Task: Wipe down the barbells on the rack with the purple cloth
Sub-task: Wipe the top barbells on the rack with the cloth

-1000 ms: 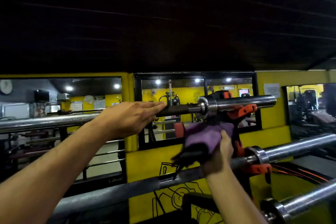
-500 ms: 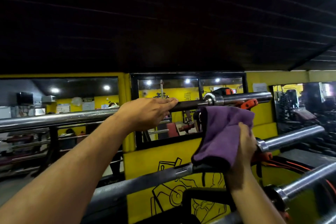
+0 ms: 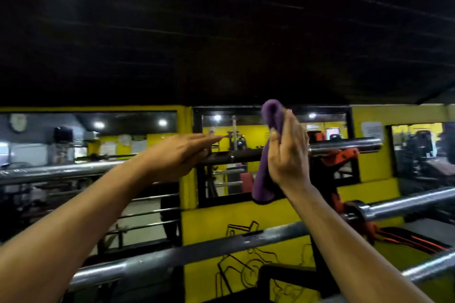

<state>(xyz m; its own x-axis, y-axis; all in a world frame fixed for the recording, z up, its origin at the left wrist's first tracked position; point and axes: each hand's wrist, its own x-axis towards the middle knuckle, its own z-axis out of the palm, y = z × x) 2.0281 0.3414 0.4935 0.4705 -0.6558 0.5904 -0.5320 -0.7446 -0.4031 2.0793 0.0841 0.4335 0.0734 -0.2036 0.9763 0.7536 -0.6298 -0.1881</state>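
The top barbell (image 3: 234,156) runs across the frame at hand height, its chrome sleeve (image 3: 344,144) ending at the right. My left hand (image 3: 179,155) lies over its dark shaft with straight fingers. My right hand (image 3: 286,150) holds the purple cloth (image 3: 264,170) up against the bar near the collar; the cloth sticks out above my fingers and hangs below the bar. A second barbell (image 3: 197,252) slants across lower down, and part of a third (image 3: 428,265) shows at the bottom right.
Orange rack hooks (image 3: 339,157) carry the bars at the right. Behind stands a yellow wall (image 3: 369,179) with mirrors (image 3: 229,145) reflecting gym equipment. A dark ceiling fills the upper half of the view.
My right hand has lifted the purple cloth from below the top bar up to and above it. My left hand has straightened its fingers on the shaft.
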